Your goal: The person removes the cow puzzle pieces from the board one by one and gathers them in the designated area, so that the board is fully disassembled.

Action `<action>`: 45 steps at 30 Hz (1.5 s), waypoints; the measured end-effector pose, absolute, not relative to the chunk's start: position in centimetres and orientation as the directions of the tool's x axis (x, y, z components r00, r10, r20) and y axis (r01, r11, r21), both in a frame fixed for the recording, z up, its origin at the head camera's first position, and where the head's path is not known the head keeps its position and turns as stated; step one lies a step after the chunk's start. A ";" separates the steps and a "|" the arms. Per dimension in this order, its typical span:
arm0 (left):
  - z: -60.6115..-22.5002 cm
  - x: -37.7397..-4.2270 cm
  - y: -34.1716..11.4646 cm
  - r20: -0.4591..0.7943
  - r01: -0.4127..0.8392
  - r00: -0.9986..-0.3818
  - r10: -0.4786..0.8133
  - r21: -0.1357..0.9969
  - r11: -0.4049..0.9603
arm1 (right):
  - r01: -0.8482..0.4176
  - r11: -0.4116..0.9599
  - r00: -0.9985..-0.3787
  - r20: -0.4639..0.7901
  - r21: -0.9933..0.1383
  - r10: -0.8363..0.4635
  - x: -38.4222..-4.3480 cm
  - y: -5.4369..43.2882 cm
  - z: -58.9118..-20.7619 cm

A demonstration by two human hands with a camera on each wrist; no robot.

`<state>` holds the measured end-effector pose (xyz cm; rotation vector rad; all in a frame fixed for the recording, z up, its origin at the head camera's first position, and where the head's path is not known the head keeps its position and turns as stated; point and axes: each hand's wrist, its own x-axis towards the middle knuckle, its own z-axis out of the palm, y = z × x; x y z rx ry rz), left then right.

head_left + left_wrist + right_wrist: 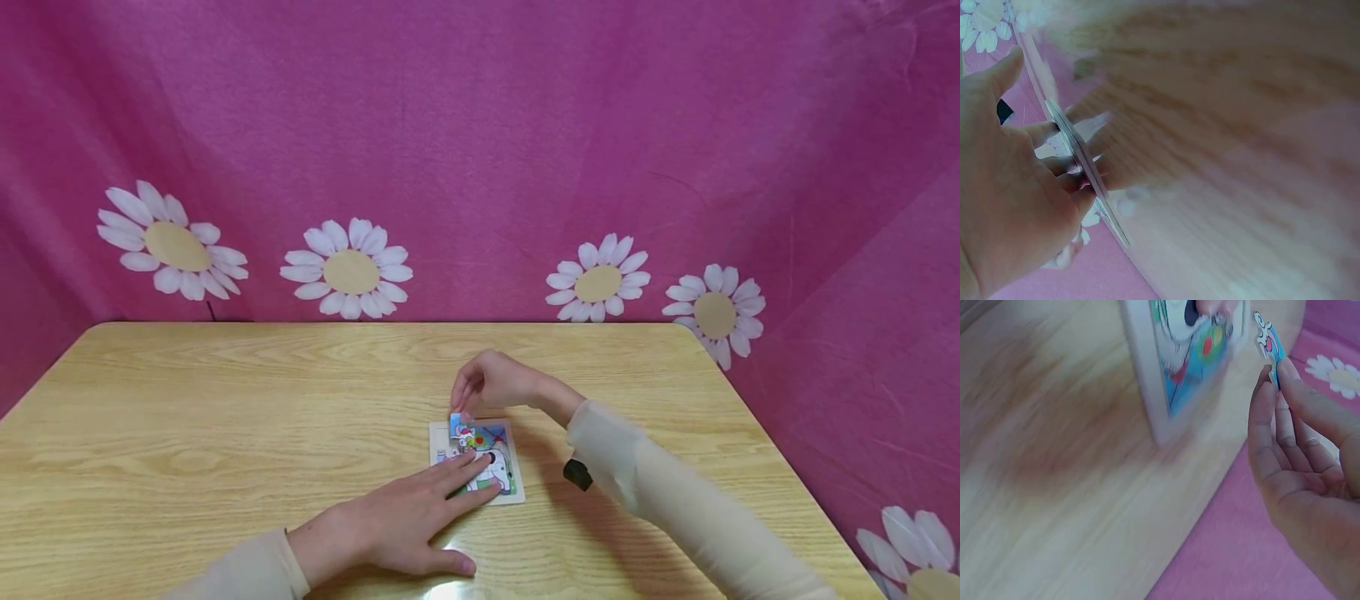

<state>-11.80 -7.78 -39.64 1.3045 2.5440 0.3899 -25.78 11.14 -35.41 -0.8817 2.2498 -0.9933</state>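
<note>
A small jigsaw puzzle board (517, 475) with a pale frame and a coloured cartoon picture lies on the table. My left hand (401, 523) rests its outstretched fingers across the lower part of the board, hiding some of the picture. Over the board's upper left, my right hand (495, 383) pinches a puzzle piece (456, 427) between thumb and fingertips. In the right wrist view the blue and white puzzle piece (1269, 347) stands clear of the puzzle board (1147, 375). The left wrist view shows the board (1088, 172) edge-on beside the left fingers.
The light wooden table (225, 417) extends to both sides and behind the board. A pink curtain (465, 150) with large white daisies hangs at its back and right edges. A small black object (577, 475) sits beneath the right sleeve (660, 483).
</note>
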 end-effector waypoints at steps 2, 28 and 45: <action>-39.7 -11.8 -7.8 -0.096 0.755 -0.566 0.819 0.338 0.561 | -0.332 0.524 -0.664 -0.200 -0.784 -0.721 -26.0 12.1 -35.2; -40.0 -11.3 -7.8 -0.061 0.796 -0.559 0.827 0.240 0.555 | -0.250 0.546 -0.706 -0.236 -0.799 -0.668 -26.7 22.5 -37.7; -40.0 -11.4 -7.8 -0.087 0.791 -0.559 0.824 0.240 0.562 | -0.311 0.554 -0.748 -0.161 -0.772 -0.644 -26.3 22.9 -38.0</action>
